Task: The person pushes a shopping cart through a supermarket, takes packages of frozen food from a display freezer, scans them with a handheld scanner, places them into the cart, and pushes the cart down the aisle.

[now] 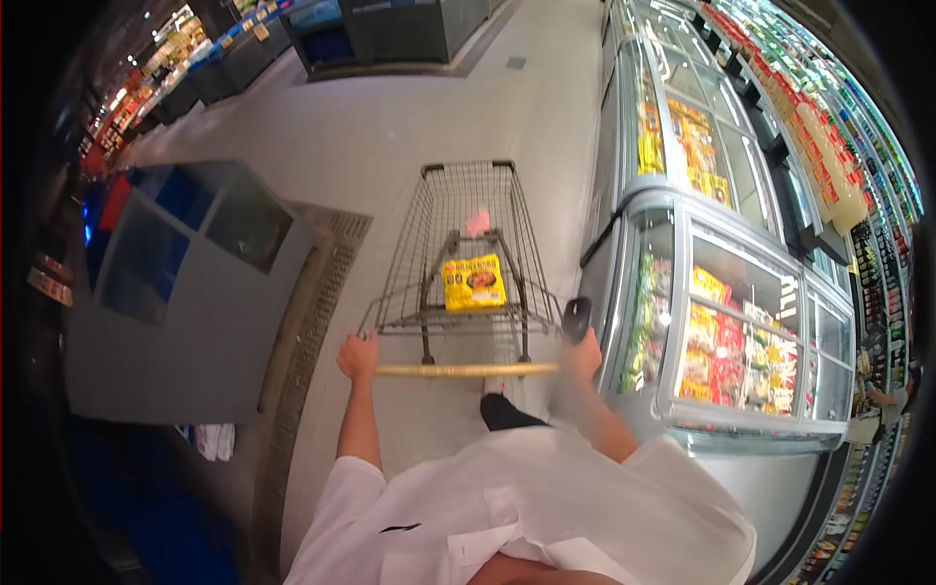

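A wire shopping cart [402, 239] stands in front of me, with a yellow food packet [474, 283] and a small pink item [478, 223] in its basket. My left hand [358, 355] is closed on the left end of the cart, where the pale handlebar [458, 370] meets the frame. At the right end, my right hand [585, 353] is closed around something dark, which looks like a phone [576, 319], held upright beside the handlebar. Its fingers are partly blurred.
Glass-topped freezers [673, 302] with packaged food line the right side, close to the cart. A large grey display unit [185, 322] is at the left, with a floor grate [312, 292] along its edge. Another dark counter [390, 39] stands ahead. Shelves fill the far right.
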The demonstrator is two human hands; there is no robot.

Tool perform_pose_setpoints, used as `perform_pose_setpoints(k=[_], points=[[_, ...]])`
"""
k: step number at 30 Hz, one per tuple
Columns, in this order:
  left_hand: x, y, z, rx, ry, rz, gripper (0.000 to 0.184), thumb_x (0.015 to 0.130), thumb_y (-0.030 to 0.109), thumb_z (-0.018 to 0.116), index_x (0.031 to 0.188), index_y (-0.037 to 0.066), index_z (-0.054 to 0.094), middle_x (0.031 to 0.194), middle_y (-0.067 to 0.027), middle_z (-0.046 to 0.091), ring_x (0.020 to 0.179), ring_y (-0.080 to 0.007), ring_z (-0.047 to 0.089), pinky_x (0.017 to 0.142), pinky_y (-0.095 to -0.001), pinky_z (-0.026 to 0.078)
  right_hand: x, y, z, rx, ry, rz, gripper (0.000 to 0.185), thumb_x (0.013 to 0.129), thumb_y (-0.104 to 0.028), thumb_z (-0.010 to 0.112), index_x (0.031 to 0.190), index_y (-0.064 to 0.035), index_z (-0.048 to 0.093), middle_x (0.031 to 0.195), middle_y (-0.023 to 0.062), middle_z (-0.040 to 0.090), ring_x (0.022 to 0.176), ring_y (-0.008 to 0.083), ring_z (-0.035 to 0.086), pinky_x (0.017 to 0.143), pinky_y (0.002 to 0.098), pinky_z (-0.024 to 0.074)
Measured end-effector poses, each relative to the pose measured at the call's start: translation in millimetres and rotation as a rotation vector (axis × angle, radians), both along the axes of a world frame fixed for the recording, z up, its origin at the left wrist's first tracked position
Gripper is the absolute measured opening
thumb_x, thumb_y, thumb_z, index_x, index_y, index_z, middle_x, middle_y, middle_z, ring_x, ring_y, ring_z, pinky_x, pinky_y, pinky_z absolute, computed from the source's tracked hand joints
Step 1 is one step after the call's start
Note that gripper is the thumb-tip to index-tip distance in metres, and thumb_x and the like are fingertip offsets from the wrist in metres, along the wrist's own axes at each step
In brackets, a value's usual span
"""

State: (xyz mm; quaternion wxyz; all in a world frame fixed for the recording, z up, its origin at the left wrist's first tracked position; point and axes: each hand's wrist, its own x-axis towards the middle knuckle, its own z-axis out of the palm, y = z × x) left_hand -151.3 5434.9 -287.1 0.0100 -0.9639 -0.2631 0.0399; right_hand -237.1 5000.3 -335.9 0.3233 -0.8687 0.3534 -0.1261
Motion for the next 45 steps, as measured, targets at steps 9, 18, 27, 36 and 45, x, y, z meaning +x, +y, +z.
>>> perform_pose_setpoints(k=[9, 18, 27, 36, 45], points=[[159.3, -73.5, 12.9, -0.020, 0.045, -0.040, 0.055, 0.086, 0.052, 0.064, 0.099, -0.002, 0.069, 0.096, -0.0198, 0.071, 0.092, -0.0337, 0.070, 0.081, -0.0430, 0.055, 141.4, -61.0, -15.9, 0.028, -0.013, -0.098, 0.030, 0.076, -0.021, 0.078, 0.095, -0.0062, 0.060, 0.085, 0.0185, 0.069, 0.081, 0.0427, 0.066, 0.072, 0.0512, 0.0509], [353.1, -128.9, 0.6, -0.058, 0.083, -0.127, 0.064, 0.084, 0.054, 0.064, 0.108, -0.005, 0.065, 0.100, -0.0212, 0.070, 0.093, -0.0333, 0.069, 0.082, -0.0424, 0.055, 309.5, -111.6, -27.8, 0.013, 0.041, -0.103, 0.031, 0.076, -0.022, 0.078, 0.095, -0.0068, 0.059, 0.085, 0.0179, 0.069, 0.082, 0.0420, 0.067, 0.074, 0.0514, 0.0512], [574.1, -182.6, -27.7, -0.044, 0.046, -0.295, 0.063, 0.083, 0.055, 0.066, 0.105, -0.004, 0.063, 0.099, -0.0189, 0.070, 0.091, -0.0330, 0.069, 0.080, -0.0417, 0.055, 478.4, -157.7, -39.5, -0.048, 0.144, -0.213, 0.035, 0.073, -0.021, 0.078, 0.100, -0.0060, 0.061, 0.091, 0.0191, 0.070, 0.087, 0.0418, 0.067, 0.079, 0.0510, 0.0525], [768.3, -274.4, -44.0, -0.040, 0.042, -0.356, 0.059, 0.082, 0.049, 0.067, 0.104, -0.005, 0.063, 0.097, -0.0195, 0.069, 0.089, -0.0335, 0.069, 0.079, -0.0425, 0.055, 655.0, -239.5, -50.6, -0.061, 0.141, -0.307, 0.037, 0.073, -0.022, 0.080, 0.096, -0.0014, 0.060, 0.087, 0.0228, 0.069, 0.085, 0.0440, 0.066, 0.077, 0.0527, 0.0521], [941.2, -382.4, -83.2, -0.051, 0.022, -0.366, 0.056, 0.083, 0.048, 0.066, 0.103, -0.004, 0.064, 0.097, -0.0198, 0.069, 0.089, -0.0339, 0.069, 0.081, -0.0446, 0.054, 842.3, -363.6, -76.6, -0.047, 0.112, -0.342, 0.040, 0.072, -0.026, 0.082, 0.096, -0.0006, 0.064, 0.085, 0.0244, 0.069, 0.083, 0.0445, 0.067, 0.074, 0.0528, 0.0529]])
